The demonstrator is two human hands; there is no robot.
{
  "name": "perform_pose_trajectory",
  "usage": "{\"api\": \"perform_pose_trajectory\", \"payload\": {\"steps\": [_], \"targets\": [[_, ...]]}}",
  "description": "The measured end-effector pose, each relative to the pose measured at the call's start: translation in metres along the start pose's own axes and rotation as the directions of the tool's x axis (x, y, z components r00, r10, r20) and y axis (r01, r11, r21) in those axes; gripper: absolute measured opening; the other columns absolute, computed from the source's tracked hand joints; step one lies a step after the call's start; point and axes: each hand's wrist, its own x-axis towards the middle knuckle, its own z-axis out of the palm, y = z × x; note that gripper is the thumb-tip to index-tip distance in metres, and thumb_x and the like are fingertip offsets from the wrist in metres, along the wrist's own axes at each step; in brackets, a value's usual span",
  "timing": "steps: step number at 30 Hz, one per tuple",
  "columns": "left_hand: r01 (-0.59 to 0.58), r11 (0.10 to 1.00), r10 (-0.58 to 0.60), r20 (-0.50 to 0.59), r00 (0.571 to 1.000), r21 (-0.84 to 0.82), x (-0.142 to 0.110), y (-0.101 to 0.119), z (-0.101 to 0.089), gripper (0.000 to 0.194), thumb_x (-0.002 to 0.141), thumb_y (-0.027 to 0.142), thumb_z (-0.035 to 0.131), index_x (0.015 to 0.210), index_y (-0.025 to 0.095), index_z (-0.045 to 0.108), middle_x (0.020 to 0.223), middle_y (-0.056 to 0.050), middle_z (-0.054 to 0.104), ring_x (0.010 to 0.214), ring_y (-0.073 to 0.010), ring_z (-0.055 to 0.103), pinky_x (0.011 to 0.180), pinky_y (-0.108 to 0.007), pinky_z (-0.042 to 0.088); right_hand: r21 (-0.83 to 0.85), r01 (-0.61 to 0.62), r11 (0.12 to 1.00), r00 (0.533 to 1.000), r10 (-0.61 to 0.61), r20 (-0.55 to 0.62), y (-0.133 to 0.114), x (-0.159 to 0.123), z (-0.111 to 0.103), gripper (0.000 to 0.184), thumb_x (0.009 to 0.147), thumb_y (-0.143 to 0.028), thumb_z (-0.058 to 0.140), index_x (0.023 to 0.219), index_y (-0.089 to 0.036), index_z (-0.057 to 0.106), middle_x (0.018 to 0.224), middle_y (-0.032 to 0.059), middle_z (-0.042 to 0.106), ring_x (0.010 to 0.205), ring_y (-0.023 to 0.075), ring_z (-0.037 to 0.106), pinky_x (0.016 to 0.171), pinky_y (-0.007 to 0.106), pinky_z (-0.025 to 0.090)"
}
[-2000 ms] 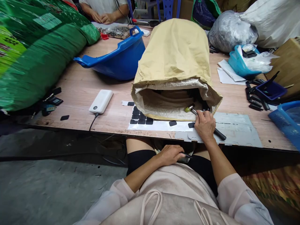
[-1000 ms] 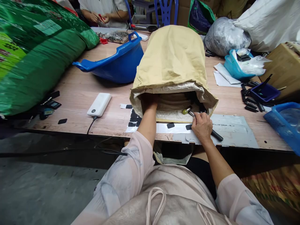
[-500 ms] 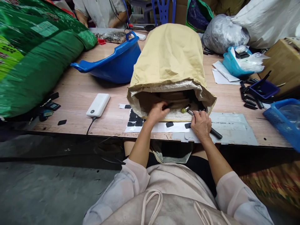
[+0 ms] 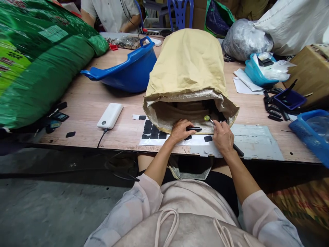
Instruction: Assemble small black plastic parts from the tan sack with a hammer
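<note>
My left hand (image 4: 181, 130) is closed on a slim black part (image 4: 194, 129) at the front lip of a yellow woven sack (image 4: 190, 65). The sack lies on its side with its mouth facing me. In my right hand (image 4: 223, 138) is a small hammer with a yellow-tipped head (image 4: 206, 118), metal shaft and black handle (image 4: 238, 150). The hammer head sits over the sack's opening, to the right of the black part and apart from it. Under the front of the sack lies a white sheet (image 4: 172, 141) with several black stickers.
A blue basin (image 4: 128, 73) stands tilted left of the sack. Nearer lies a white power bank (image 4: 110, 116) with a cable. A large green bag (image 4: 46, 75) fills the left. Baskets, including a purple one (image 4: 290, 100), and black parts are at right. Another person (image 4: 110, 15) sits opposite.
My left hand has come out of the sack's mouth, toward me and right, with the black part now showing. My right hand has shifted slightly, and the hammer head has turned.
</note>
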Motion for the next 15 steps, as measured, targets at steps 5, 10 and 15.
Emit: {"api": "perform_pose_trajectory", "payload": {"steps": [5, 10, 15], "targets": [[0.004, 0.999, -0.004, 0.005, 1.000, -0.038, -0.001, -0.001, 0.000, 0.018, 0.082, 0.030, 0.081, 0.098, 0.022, 0.078, 0.097, -0.003, 0.073, 0.099, -0.0223, 0.063, 0.093, -0.035, 0.048, 0.267, 0.053, 0.962, 0.998, -0.040, -0.057, -0.020, -0.015, -0.021, 0.042, 0.107, -0.032, 0.037, 0.138, -0.023, 0.063, 0.111, 0.0108, 0.064, 0.099, 0.0223, 0.062, 0.082, 0.031, 0.050], [0.004, 0.998, -0.003, 0.009, 1.000, -0.069, -0.001, -0.003, 0.000, 0.018, 0.083, 0.030, 0.080, 0.100, 0.023, 0.081, 0.094, -0.003, 0.073, 0.098, -0.0218, 0.063, 0.092, -0.034, 0.048, 0.408, 0.112, 0.906, 0.992, -0.128, 0.012, -0.035, -0.031, -0.022, 0.043, 0.106, -0.030, 0.039, 0.142, -0.024, 0.061, 0.106, 0.0084, 0.065, 0.095, 0.0203, 0.064, 0.085, 0.030, 0.053], [-0.002, 0.996, 0.003, 0.011, 1.000, -0.085, -0.001, -0.004, 0.001, 0.017, 0.084, 0.030, 0.080, 0.100, 0.024, 0.081, 0.092, -0.002, 0.072, 0.096, -0.0212, 0.063, 0.092, -0.033, 0.047, 0.370, 0.097, 0.924, 0.992, -0.120, 0.041, -0.039, -0.041, -0.019, 0.046, 0.106, -0.027, 0.038, 0.146, -0.026, 0.061, 0.099, 0.0064, 0.062, 0.088, 0.0184, 0.063, 0.077, 0.027, 0.052]]}}
